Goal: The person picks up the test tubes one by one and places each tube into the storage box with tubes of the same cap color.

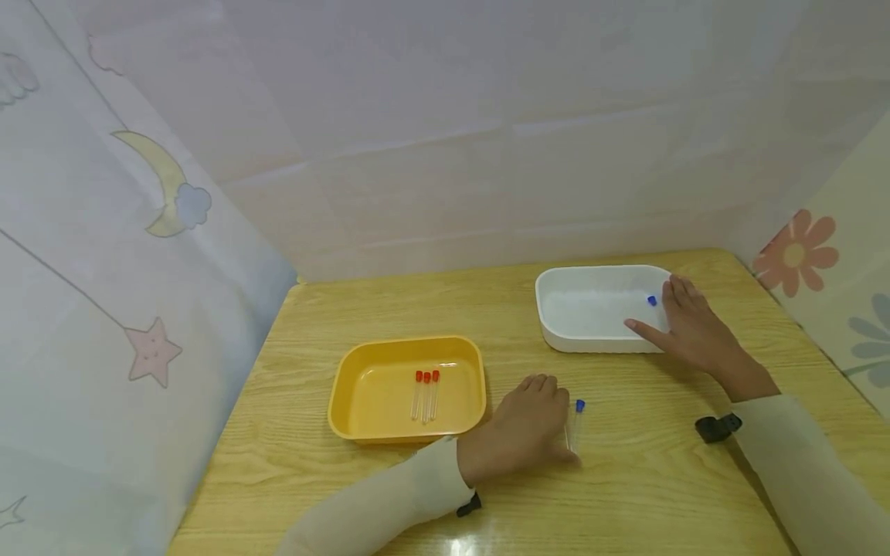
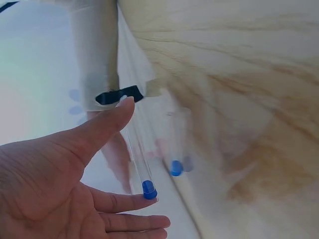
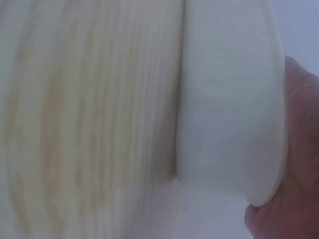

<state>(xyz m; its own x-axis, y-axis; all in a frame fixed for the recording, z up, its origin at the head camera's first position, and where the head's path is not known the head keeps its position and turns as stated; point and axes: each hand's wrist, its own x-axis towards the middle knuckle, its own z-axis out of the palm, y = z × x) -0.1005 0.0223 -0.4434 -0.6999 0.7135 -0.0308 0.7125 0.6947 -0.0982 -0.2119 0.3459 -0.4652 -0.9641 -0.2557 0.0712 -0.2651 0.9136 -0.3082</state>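
My left hand is low over the table, right of the yellow tray. Between its thumb and index finger it pinches a clear test tube with a blue cap, held lengthwise. Another blue-capped test tube lies on the table close by; in the head view one blue cap shows just past the fingers. My right hand reaches over the right end of the white tray, fingers extended and thumb spread. Near it inside that tray is a blue cap; its tube is hard to make out.
Several red-capped test tubes lie side by side in the yellow tray. Both trays stand on a wood-grain table. Printed cloth hangs behind the table and at both sides.
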